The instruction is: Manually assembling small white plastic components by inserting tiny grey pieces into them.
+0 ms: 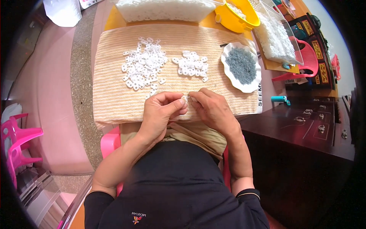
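Close to the table's front edge, my left hand (165,110) pinches a small white plastic piece (185,97) between thumb and forefinger. My right hand (212,108) meets it from the right, fingers closed at the piece; whatever tiny part they grip is too small to make out. Beyond my left hand spreads a loose pile of white oval plastic pieces with holes (145,63). A smaller heap of like pieces (192,65) lies beyond the gap between my hands. At the right, a white scalloped dish (225,70) holds many tiny grey parts (241,65).
A striped cloth (110,84) covers the tabletop. Along the far side stand a clear bin of white pieces (164,11), a yellow basket (228,22) and another clear bin (276,42). Dark drawers (289,122) flank the right; a pink stool (23,137) stands left.
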### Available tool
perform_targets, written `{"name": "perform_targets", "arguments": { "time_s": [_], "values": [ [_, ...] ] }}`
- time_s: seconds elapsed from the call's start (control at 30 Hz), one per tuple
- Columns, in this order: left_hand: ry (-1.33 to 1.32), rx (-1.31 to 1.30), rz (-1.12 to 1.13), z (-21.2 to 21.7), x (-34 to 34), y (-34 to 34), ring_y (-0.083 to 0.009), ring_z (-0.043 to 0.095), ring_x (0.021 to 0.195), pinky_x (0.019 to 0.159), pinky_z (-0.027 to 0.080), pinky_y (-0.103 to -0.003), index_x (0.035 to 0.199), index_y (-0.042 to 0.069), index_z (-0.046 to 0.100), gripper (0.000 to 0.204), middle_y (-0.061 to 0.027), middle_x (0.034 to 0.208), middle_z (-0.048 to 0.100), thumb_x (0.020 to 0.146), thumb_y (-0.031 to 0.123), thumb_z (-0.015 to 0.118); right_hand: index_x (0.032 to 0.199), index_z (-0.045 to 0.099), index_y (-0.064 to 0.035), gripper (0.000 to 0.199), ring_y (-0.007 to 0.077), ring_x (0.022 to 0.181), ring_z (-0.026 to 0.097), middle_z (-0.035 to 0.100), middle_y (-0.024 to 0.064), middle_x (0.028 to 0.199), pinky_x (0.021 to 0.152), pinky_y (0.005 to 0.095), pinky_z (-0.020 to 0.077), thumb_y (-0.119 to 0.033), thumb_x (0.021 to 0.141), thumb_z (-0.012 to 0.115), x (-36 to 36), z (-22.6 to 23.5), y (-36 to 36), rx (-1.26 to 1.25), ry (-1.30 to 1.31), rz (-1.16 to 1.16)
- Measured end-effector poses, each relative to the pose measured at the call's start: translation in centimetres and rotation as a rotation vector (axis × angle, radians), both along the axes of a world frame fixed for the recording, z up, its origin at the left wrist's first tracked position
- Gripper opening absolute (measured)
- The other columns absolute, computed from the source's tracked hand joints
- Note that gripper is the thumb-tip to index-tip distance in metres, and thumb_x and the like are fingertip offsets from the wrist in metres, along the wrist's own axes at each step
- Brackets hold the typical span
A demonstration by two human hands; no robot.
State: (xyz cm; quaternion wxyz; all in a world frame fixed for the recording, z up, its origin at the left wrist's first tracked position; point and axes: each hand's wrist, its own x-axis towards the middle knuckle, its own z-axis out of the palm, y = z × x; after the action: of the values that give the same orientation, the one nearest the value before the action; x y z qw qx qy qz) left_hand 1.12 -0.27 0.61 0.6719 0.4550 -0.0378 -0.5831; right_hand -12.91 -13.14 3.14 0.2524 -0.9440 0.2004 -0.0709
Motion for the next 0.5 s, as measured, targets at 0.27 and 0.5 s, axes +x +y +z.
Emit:
{"name": "perform_targets", "arguments": {
  "time_s": [0.27, 0.5],
  "values": [
    [-0.005, -0.004, 0.001, 0.1, 0.1, 0.1, -0.0146, 0.065, 0.077, 0.072, 0.057, -0.027, 0.100, -0.002, 0.063, 0.016, -0.0091, 0.087, 0.066, 0.086, 0.004, 0.067, 0.103, 0.062, -0.0010, 0.022, 0.0239, 0.070, 0.061, 0.060, 0.0105, 0.079, 0.063, 0.0334, 0.0480, -0.003, 0.081, 0.065, -0.3, -0.1, -0.6, 0.206, -0.066, -0.043],
    [0.015, -0.026, -0.021, -0.1, 0.0, 0.1, -0.0150, 0.066, 0.076, 0.071, 0.057, -0.027, 0.101, -0.001, 0.063, 0.016, -0.0088, 0.087, 0.066, 0.086, 0.004, 0.066, 0.110, 0.062, 0.0021, 0.027, 0.0031, 0.067, 0.054, 0.057, -0.0020, 0.079, 0.057, 0.0179, 0.0437, 0.001, 0.084, 0.069, -1.0, -1.6, -0.9, 0.804, -0.229, -0.222]
  ]
}}
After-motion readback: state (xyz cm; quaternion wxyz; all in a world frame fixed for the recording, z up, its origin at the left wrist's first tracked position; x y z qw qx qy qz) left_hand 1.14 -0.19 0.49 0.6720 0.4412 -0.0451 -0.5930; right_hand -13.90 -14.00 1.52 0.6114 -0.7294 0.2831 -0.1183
